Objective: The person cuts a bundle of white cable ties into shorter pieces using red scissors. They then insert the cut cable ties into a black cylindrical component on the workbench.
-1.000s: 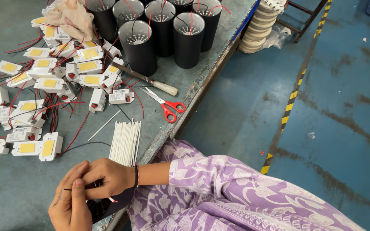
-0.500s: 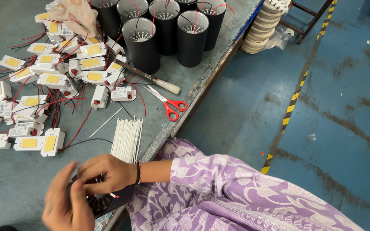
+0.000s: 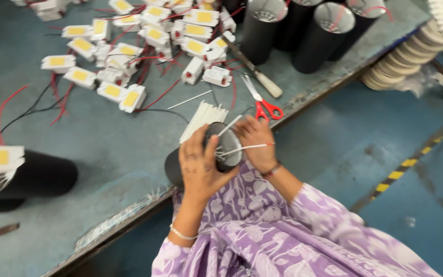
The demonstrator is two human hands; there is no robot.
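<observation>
At the lower middle of the frame, at the near edge of the grey workbench [image 3: 103, 149], the left hand [image 3: 199, 164] is wrapped around a black cylindrical housing [image 3: 221, 149], fingers curled over its side and rim, while the right hand [image 3: 255, 141] sits just behind it and pinches a thin white sleeve [image 3: 244, 147] that crosses the open mouth of the cylinder. The housing looks rigid and fairly light, probably thin metal or plastic, with a smooth matt wall that could slip in a loose grip; clasping it around the body, as the left hand does, seems the safest hold. The sleeve looks slender and bendable, best nipped near its end between fingertips. Just above the hands lies a bundle of white sleeves [image 3: 203, 115], and beside it red-handled scissors [image 3: 265, 105]. Further up are white driver boxes with yellow labels [image 3: 124, 95] trailing red and black wires, and more black housings [image 3: 324, 36] at the top. The inside of the held housing is hidden by the fingers and blurred by motion, so what the sleeve attaches to cannot be made out; another black cylinder [image 3: 37, 177] at the left edge is cut off.
</observation>
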